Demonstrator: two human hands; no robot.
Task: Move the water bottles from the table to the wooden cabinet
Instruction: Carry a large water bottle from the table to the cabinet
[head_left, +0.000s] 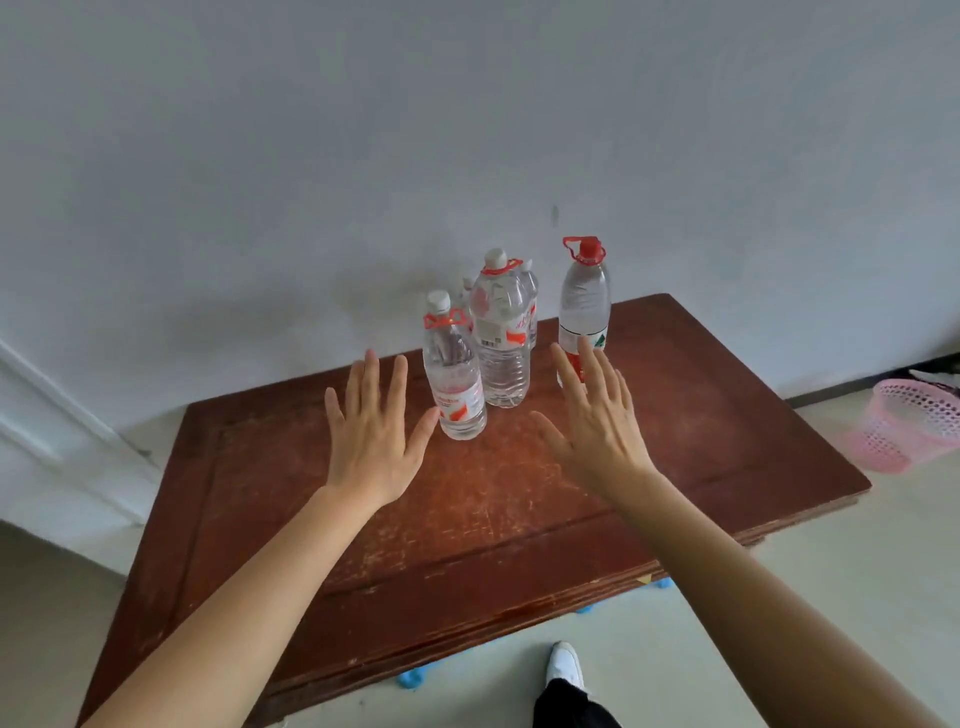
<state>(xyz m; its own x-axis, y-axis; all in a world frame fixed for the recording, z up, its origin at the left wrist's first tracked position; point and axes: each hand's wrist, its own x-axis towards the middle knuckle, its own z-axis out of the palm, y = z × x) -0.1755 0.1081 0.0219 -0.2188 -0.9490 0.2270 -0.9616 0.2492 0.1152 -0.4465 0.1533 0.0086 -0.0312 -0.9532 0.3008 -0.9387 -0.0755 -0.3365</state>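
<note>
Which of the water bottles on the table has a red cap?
The red-capped bottle standing alone on the right, its lower part hidden by the right hand. The clustered bottles to its left all show white caps.

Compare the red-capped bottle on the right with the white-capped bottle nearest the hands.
Cap: the red-capped bottle has a red one, the white-capped bottle a white one. Place: the red-capped bottle stands farther back, its base hidden by the right hand; the white-capped bottle stands nearer, between that hand and the left hand. Both are clear, upright on the table, with a red ring at the neck.
</note>
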